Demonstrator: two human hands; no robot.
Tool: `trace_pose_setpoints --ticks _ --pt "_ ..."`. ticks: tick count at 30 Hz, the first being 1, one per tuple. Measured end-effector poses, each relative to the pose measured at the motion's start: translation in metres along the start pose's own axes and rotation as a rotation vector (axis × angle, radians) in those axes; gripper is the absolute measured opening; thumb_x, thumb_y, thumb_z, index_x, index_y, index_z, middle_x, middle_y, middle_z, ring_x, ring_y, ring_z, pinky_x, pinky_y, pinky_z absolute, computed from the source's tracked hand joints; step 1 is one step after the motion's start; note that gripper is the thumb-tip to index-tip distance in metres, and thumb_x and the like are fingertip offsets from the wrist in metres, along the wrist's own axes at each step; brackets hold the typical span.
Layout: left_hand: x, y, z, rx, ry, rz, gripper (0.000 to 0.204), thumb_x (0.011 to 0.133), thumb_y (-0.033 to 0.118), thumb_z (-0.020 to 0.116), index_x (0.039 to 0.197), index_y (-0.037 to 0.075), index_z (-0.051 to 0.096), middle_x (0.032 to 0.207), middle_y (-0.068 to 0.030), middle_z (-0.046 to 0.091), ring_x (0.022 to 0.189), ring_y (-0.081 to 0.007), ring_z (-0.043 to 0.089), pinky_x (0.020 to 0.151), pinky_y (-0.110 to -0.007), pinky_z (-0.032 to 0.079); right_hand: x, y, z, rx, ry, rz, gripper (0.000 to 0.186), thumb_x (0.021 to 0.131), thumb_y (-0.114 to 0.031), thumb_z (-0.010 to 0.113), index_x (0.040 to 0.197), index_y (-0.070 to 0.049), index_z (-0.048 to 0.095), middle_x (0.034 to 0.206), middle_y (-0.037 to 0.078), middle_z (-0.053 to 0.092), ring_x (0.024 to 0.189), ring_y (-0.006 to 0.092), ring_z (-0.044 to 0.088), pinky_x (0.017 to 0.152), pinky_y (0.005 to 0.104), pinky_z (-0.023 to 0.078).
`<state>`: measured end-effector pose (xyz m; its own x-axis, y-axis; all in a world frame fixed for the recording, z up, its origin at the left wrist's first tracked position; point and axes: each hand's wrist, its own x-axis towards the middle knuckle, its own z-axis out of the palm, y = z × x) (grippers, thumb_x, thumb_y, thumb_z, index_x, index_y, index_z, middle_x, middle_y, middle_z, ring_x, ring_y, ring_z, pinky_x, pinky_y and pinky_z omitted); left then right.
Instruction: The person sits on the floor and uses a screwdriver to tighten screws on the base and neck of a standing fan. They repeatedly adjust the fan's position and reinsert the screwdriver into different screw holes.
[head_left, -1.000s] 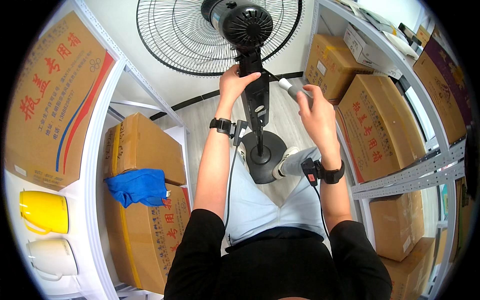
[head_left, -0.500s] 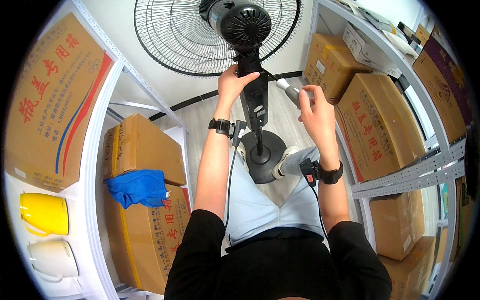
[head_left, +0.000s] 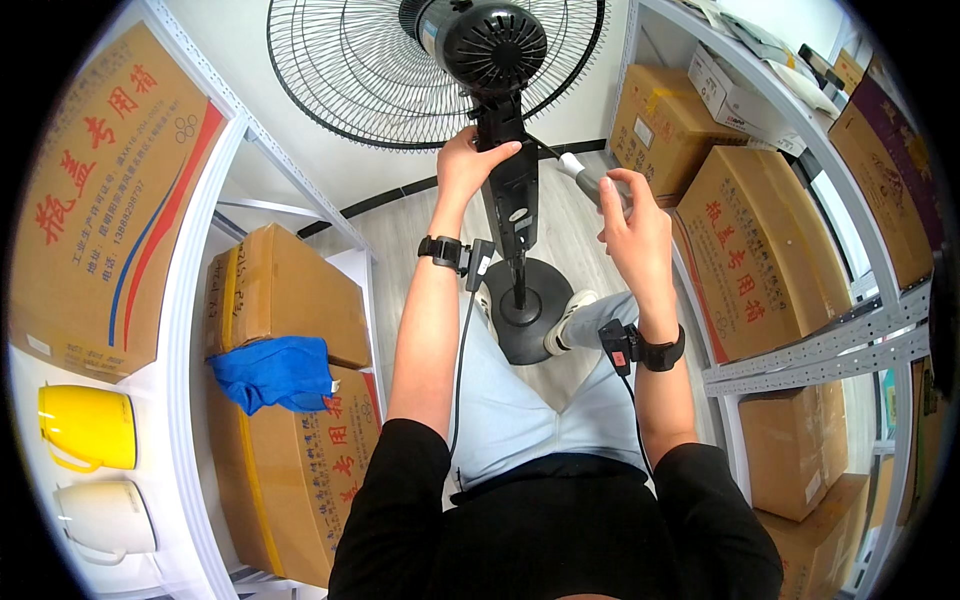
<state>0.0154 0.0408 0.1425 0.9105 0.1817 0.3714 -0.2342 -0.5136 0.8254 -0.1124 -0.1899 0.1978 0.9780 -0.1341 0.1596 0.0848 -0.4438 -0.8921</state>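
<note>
A black standing fan (head_left: pixel 514 190) is in front of me, with its motor housing and wire cage at the top. My left hand (head_left: pixel 468 168) grips the upper part of its column, thumb laid across the black plastic and fingers curled behind the left edge. Between the fingers of my right hand (head_left: pixel 638 228) is the grey and white handle of a screwdriver (head_left: pixel 584 178). Its thin dark shaft slants up and left to the column just below the motor, where the tip is hidden. The round black fan base (head_left: pixel 524 345) rests on the floor between my shoes.
Metal shelves flank me on both sides. Cardboard boxes (head_left: pixel 290 290) stand on the left, with a blue cloth (head_left: pixel 275 375) draped over them. Further left are a yellow kettle (head_left: pixel 95 428) and a white one (head_left: pixel 110 518). More boxes (head_left: pixel 760 250) fill the right shelves.
The screwdriver handle has tilted slightly, and the fingers of my right hand have shifted a little on it. The fan's head sits marginally further right. My left hand keeps its grip.
</note>
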Motion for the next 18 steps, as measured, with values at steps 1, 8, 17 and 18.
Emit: trace_pose_setpoints --ticks 1,8,17,18 --pt "0.0 0.001 0.001 0.008 -0.001 -0.003 0.055 0.066 0.039 0.083 0.099 -0.002 0.067 0.084 -0.0089 0.07 0.073 -0.0131 0.064 0.069 -0.025 0.049 0.0 0.003 0.001 -0.02 0.044 -0.101 0.033 0.078 -0.014 0.07 0.11 -0.008 0.06 0.095 0.013 0.057 0.082 0.023 0.061 0.068 0.034 0.048" --pt "-0.001 0.0 0.0 -0.015 0.014 0.016 0.055 0.066 0.039 0.082 0.099 -0.002 0.067 0.084 -0.0091 0.07 0.074 -0.0131 0.065 0.069 -0.025 0.049 -0.009 0.004 0.003 -0.062 0.147 -0.458 0.027 0.082 -0.015 0.068 0.108 -0.009 0.061 0.082 0.012 0.06 0.072 0.0213 0.062 0.06 0.0336 0.047" --pt "-0.001 0.002 0.001 -0.038 0.008 0.006 0.056 0.066 0.037 0.083 0.101 -0.003 0.066 0.086 -0.0101 0.07 0.077 -0.0134 0.065 0.071 -0.025 0.05 -0.005 -0.002 0.004 0.048 0.019 -0.105 0.037 0.094 -0.038 0.055 0.106 -0.004 0.059 0.052 0.006 0.059 0.042 0.0153 0.056 0.044 0.0287 0.045" --pt "-0.001 0.002 0.001 -0.04 0.007 0.001 0.056 0.066 0.037 0.083 0.101 -0.003 0.066 0.087 -0.0102 0.07 0.077 -0.0136 0.065 0.072 -0.025 0.05 -0.007 -0.005 0.003 0.079 -0.038 -0.069 0.039 0.094 -0.04 0.055 0.106 -0.004 0.059 0.053 0.006 0.059 0.042 0.0138 0.056 0.044 0.0272 0.045"
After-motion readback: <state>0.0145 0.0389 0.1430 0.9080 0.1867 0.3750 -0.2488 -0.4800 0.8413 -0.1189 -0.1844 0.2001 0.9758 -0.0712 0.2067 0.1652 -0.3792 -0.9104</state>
